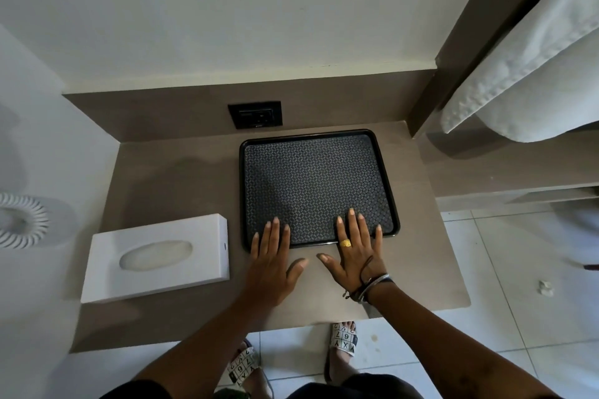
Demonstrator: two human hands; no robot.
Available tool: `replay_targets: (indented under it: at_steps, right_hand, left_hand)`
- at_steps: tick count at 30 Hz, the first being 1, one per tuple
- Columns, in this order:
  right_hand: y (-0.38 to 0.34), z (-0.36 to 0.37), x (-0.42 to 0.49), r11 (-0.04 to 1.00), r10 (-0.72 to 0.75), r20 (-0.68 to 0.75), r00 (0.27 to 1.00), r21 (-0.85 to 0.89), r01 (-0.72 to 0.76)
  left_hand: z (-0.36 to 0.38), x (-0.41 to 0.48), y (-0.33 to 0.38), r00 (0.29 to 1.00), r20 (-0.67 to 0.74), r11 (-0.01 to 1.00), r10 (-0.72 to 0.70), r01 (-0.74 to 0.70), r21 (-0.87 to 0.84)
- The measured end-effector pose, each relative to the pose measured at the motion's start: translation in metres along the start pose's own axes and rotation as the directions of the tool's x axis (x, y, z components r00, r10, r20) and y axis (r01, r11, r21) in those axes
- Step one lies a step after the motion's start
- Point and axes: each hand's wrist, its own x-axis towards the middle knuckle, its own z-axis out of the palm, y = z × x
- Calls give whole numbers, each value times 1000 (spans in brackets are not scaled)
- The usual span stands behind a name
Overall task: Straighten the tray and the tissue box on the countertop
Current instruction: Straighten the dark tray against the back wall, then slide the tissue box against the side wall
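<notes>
A black square tray (316, 139) with a patterned mat lies on the brown countertop (181, 178), close to the back wall. My left hand (272, 264) lies flat with its fingertips over the tray's near left corner. My right hand (355, 253), wearing a gold ring, lies flat with its fingers on the tray's near right part. Both hands have their fingers spread and grip nothing. A white tissue box (158, 257) with an oval opening sits to the left of the tray, slightly rotated, apart from my left hand.
A black wall socket (256, 114) sits behind the tray. A white wall (39, 146) with a coiled cord (22, 220) borders the left. A white towel (531, 68) hangs at the upper right. Tiled floor (518, 269) lies right of the counter's edge.
</notes>
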Motion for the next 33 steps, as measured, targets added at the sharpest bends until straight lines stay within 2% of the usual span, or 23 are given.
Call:
replay_targets:
  at_steps: [13,19,22,25,28,30,33]
  right_hand:
    - [-6,-6,33,999,-43,-25,999,-29,43]
    - [-21,-20,20,997,-78,-128,989,11,80]
    - [-42,-19,1,980,-198,-109,974,1,199]
    - [-72,-10,-15,917,-399,-15,917,17,399]
    - [-102,1,-18,857,-516,41,856,8,516]
    - [-116,8,-17,857,-511,89,855,-22,515]
    - [-129,15,-16,876,-466,148,872,-64,478]
  left_hand:
    - [-7,30,-20,1000,23,999,-10,10,33]
    - [-33,18,-12,998,-70,1000,0,-1,-7]
    - [-53,8,-29,983,-178,991,37,-58,-117]
    - [-78,-6,-77,956,-257,985,139,-161,-67]
    - [-100,-21,-139,981,-162,994,109,-111,2]
    - [-108,-31,-181,999,9,998,50,-50,45]
    - [-115,-41,-233,979,197,990,52,-77,121]
